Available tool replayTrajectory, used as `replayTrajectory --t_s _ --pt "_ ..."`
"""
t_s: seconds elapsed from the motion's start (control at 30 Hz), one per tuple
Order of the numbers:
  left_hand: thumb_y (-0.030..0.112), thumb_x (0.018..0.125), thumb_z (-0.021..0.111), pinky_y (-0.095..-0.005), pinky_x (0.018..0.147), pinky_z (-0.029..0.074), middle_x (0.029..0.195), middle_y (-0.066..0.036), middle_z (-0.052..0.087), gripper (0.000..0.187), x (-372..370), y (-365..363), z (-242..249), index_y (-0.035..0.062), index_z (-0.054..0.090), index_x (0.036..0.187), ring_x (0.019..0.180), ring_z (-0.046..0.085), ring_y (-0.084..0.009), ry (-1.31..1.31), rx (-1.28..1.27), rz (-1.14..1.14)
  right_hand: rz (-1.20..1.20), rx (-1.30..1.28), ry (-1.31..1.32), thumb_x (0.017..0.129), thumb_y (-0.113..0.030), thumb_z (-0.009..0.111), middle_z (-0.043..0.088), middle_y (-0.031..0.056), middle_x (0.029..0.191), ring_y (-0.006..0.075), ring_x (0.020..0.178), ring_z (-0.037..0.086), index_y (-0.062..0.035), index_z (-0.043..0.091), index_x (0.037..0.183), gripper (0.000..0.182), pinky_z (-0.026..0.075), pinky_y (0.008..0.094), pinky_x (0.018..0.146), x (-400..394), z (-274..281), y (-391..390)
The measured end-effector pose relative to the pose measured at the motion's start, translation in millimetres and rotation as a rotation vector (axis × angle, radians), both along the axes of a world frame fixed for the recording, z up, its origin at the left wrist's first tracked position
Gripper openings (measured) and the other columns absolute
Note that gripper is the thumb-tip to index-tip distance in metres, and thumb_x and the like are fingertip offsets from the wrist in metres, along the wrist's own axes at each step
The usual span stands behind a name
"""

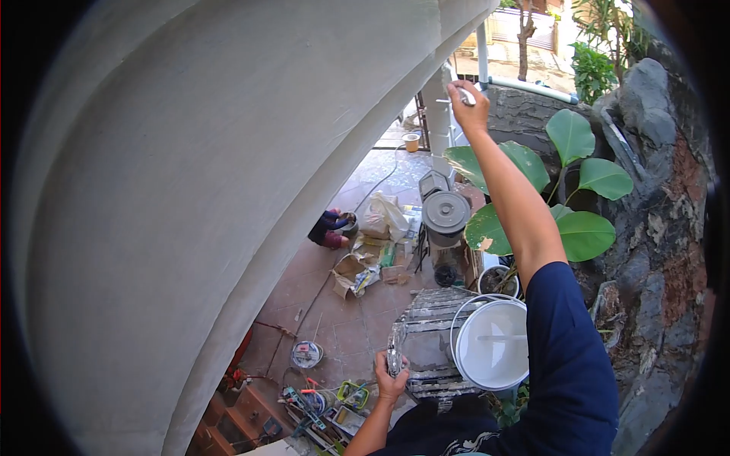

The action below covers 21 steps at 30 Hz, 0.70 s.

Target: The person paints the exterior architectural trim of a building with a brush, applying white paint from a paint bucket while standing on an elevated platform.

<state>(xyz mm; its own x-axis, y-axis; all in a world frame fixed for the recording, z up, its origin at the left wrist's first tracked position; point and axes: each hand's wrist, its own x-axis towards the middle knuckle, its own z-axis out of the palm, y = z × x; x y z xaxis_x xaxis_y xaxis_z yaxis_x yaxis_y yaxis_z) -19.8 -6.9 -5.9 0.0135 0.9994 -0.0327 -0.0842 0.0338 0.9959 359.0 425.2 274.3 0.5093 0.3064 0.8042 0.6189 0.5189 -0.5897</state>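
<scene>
My right hand (470,110), arm stretched up and forward, is closed around a white-handled tool (467,96). A pale flat end of this tool reaches up by the lower edge of the curved grey plastered surface (228,152); I cannot make out its exact kind. Low in the view, my left hand (390,382) is closed on a grey, spattered flat tool (394,356), seen nearly edge-on beside the slatted platform (437,327). Against my right sleeve stands a white bucket (493,346) with pale liquid inside and its wire handle raised.
Far below, another person (331,230) crouches on the tiled floor (304,281) near sacks (384,216) and a lidded grey bin (445,213). A broad-leaved plant (570,137) and rough rock wall (654,228) flank my right arm. Assorted tools (308,406) lie at lower left.
</scene>
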Motion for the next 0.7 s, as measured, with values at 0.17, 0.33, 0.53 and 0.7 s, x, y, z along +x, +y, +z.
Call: replayTrajectory --t_s 0.17,0.33,0.53,0.7 --pt "0.012 0.072 0.065 -0.0286 0.074 0.049 0.086 -0.005 0.061 0.039 -2 -1 0 0.0036 0.047 0.106 0.076 0.058 -0.0125 0.048 -0.014 -0.015 0.177 -0.039 0.054 0.082 -0.017 0.073 0.072 0.0100 0.088 0.0252 0.083 0.070 -0.0051 0.071 0.091 0.015 0.052 0.0323 0.077 -35 12 -1" --pt "0.009 0.071 0.065 -0.0274 0.072 0.048 0.085 -0.004 0.060 0.041 5 1 16 0.0028 0.048 0.108 0.075 0.057 -0.0114 -0.012 -0.023 -0.012 0.228 0.141 -0.093 0.081 -0.008 0.068 0.069 0.0183 0.091 0.0312 0.089 0.069 -0.0019 0.069 0.088 0.010 0.052 0.0371 0.081 -120 15 -90" --pt "0.008 0.071 0.063 -0.0266 0.071 0.047 0.082 -0.003 0.059 0.043 2 5 7 0.0038 0.049 0.111 0.073 0.055 -0.0103 0.026 0.036 -0.029 0.583 0.186 -0.309 0.075 -0.001 0.068 0.067 0.0228 0.094 0.0374 0.090 0.068 0.0001 0.067 0.090 0.015 0.056 0.0410 0.078 -228 29 -246" --pt "0.010 0.072 0.067 -0.0387 0.092 0.047 0.109 -0.014 0.068 0.051 4 4 1 -0.0008 0.059 0.121 0.105 0.063 -0.0261 0.180 0.286 -0.032 1.221 0.325 -0.553 0.073 -0.003 0.069 0.062 0.0271 0.109 0.0367 0.096 0.066 0.0037 0.066 0.090 0.019 0.057 0.0398 0.080 -325 22 -351"
